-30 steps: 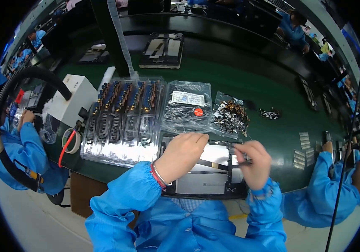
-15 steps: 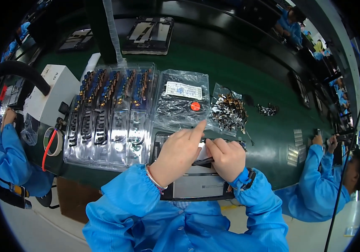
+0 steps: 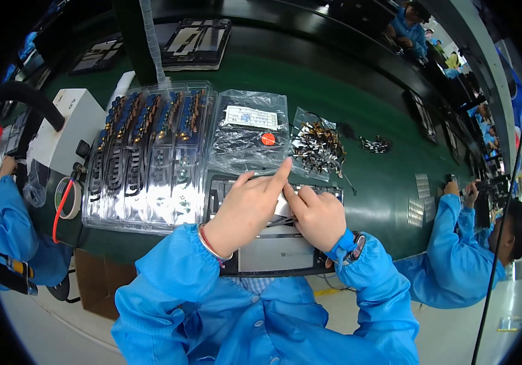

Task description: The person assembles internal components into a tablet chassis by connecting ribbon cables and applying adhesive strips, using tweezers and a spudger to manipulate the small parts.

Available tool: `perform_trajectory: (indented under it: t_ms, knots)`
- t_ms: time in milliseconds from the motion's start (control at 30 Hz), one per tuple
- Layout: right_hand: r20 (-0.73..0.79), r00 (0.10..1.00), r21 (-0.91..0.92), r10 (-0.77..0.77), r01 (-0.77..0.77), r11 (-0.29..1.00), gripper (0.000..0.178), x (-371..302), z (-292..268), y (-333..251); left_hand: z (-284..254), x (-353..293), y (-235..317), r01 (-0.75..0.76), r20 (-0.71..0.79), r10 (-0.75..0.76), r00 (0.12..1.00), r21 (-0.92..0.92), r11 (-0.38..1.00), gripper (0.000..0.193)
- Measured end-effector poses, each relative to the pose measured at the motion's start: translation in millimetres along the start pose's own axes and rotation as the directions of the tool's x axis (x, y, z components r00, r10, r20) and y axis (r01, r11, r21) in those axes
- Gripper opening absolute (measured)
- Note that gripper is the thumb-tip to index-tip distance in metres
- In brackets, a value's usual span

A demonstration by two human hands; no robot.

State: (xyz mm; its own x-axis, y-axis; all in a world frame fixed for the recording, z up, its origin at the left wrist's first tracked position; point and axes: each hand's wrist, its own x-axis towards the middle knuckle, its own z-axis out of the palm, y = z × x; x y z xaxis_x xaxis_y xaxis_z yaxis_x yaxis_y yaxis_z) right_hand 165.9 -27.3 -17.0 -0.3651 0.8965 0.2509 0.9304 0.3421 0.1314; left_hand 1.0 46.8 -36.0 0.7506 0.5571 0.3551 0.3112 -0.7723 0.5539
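An opened tablet (image 3: 328, 263) lies at the table's near edge, a flat grey battery (image 3: 276, 253) showing in its near half. My left hand (image 3: 243, 212) rests over its middle, index finger stretched out and another finger lifted apart; the thumb is hidden. Beside it, my right hand (image 3: 317, 219) is closed in a pinch at a thin dark tool (image 3: 279, 222), perhaps tweezers. Fingertips of both hands nearly meet over a pale patch of the tablet. What lies under my left palm is hidden.
A clear tray (image 3: 145, 207) of small circuit parts stands left. Behind the tablet lie a plastic bag (image 3: 246, 146) and a pile of small cable parts (image 3: 319, 146). A white box (image 3: 69, 125) and a tape roll (image 3: 73, 198) sit farther left. Co-workers sit on both sides.
The whole view has shifted, so the table appears slightly higher and farther left. My right hand has come closer to my left, and the dark tool shows less bulk between them.
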Motion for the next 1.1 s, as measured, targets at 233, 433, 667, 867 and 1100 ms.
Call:
perform_trajectory:
  t_ms: [233,433,667,867,1100]
  knots:
    - [0.079,0.970,0.367,0.230,-0.243,0.898,0.046,-11,-30,34,1,-3,-3,-0.052,0.012,0.051,0.999,0.089,0.995,0.066]
    - [0.070,0.869,0.319,0.490,-0.485,0.814,0.046,-57,-16,43,5,-5,7,-0.156,-0.047,0.179,0.983,0.307,0.939,0.053]
    - [0.000,0.836,0.450,0.549,-0.490,0.747,0.027,-64,-7,39,-4,-5,8,-0.119,0.043,0.112,0.993,0.286,0.951,0.054]
    - [0.183,0.745,0.763,0.642,-0.519,0.385,0.020,-50,-16,46,-9,-7,2,-0.158,0.061,0.149,0.987,0.209,0.965,0.040]
    - [0.013,0.795,0.595,0.607,-0.494,0.635,0.019,-51,-4,42,-13,0,7,-0.161,0.124,0.132,0.984,0.267,0.950,0.033]
